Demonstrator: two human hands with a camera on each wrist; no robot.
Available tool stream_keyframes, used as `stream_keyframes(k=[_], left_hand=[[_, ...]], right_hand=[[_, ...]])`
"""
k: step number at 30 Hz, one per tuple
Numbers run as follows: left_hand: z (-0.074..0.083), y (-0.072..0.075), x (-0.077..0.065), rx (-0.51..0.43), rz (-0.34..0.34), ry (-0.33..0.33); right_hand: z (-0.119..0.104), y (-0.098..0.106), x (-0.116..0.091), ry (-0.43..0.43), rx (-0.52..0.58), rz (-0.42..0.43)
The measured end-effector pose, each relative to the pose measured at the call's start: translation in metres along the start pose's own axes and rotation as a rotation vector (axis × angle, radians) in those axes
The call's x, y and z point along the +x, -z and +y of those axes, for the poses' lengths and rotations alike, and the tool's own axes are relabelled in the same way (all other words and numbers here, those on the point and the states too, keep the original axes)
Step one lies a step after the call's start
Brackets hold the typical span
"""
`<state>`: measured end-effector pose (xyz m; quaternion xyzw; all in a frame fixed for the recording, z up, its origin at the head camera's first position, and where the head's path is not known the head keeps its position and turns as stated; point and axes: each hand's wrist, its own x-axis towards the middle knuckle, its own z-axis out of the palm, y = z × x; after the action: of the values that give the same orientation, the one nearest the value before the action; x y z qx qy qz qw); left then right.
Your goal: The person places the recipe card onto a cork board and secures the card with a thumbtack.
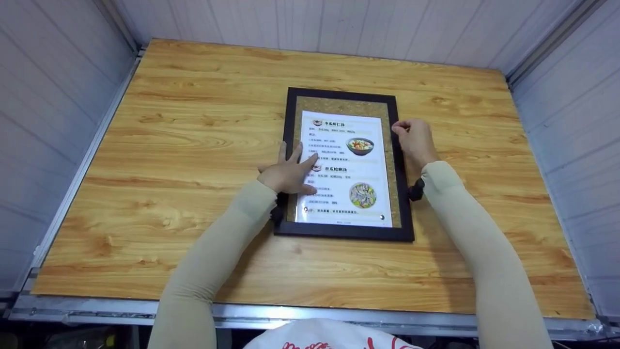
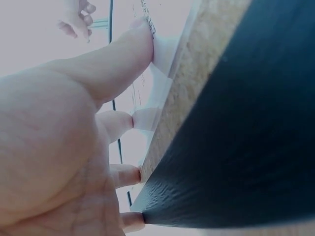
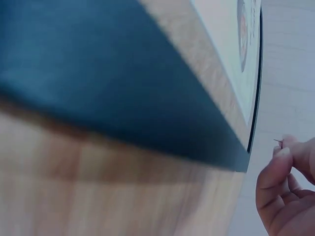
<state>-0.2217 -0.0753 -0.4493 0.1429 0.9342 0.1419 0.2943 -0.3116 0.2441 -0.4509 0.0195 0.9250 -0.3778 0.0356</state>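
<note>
1. Nearest: white shirt [image 1: 329, 334] with red lettering, at the bottom edge of the head view. Just past it, a metal rail [image 1: 271, 315] along the front of the wood-grain table [image 1: 184, 155].
2. Left sleeve [image 1: 230, 232] and right sleeve [image 1: 482, 237], both pale, reach forward over the tabletop. A dark device at each wrist.
3. Dark frame [image 1: 344, 230] lies flat on the table between the arms, cork board [image 1: 342, 105] inside it.
4. Printed sheet [image 1: 334, 150] lies on the cork within the frame, its near edge close to the near border. Two small round studs, left stud [image 1: 305, 210] and right stud [image 1: 382, 217], sit at its near corners.
5. Left hand [image 1: 289, 175] lies across the frame's left border and onto the sheet. Fingers spread apart, clamped on nothing; thumb and fingertips rest on paper.
6. Sheet carries two food pictures, one above the other, on its right half, with text beside them.
7. Right hand [image 1: 417, 140] is near the frame's right border, farther out than the left. Thumb and forefinger together, pinching a thin pin [image 3: 278, 141]; its point projects past the fingertips.
8. Farthest: pale panelled back wall [image 1: 315, 24] behind the table.
</note>
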Motion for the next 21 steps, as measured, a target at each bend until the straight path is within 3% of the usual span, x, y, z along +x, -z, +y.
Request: stream_keyframes(k=[5, 21], left_hand=[[0.001, -0.002, -0.001, 0.004, -0.001, 0.001], [0.0, -0.001, 0.0, 0.01, 0.007, 0.013]], right_hand=[[-0.004, -0.012, 0.012, 0.054, 0.004, -0.026], [-0.012, -0.035, 0.035, 0.044, -0.024, -0.048]])
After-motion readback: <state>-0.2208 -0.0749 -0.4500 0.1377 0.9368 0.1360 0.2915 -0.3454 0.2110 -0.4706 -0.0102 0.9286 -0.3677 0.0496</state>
